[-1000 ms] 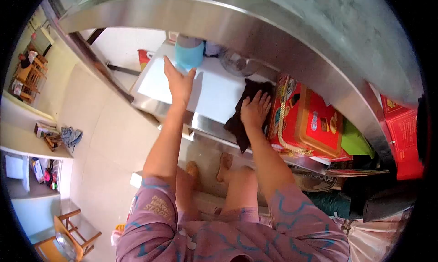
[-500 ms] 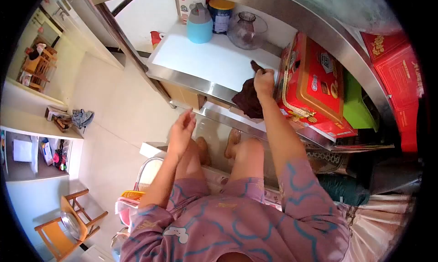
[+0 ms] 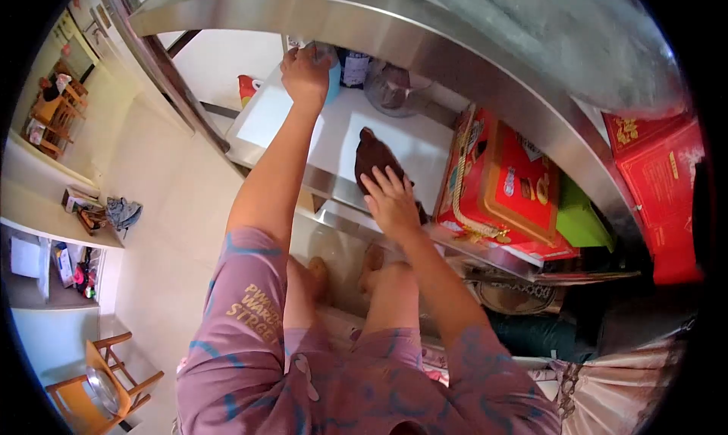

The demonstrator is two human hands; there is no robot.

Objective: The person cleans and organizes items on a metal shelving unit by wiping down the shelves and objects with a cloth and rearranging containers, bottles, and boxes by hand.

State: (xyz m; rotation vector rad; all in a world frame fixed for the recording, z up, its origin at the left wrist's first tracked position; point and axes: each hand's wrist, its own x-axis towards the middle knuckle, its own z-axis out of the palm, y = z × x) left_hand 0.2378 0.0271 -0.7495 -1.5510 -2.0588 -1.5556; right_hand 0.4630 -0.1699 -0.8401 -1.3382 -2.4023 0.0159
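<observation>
Blocking the blue jug (image 3: pixel 333 84) partly are the left hand (image 3: pixel 305 76) and steel rail (image 3: pixel 303 17).

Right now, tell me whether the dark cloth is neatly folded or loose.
Loose: the dark cloth lies under the right hand with an uneven, pointed outline and no squared edges.
</observation>
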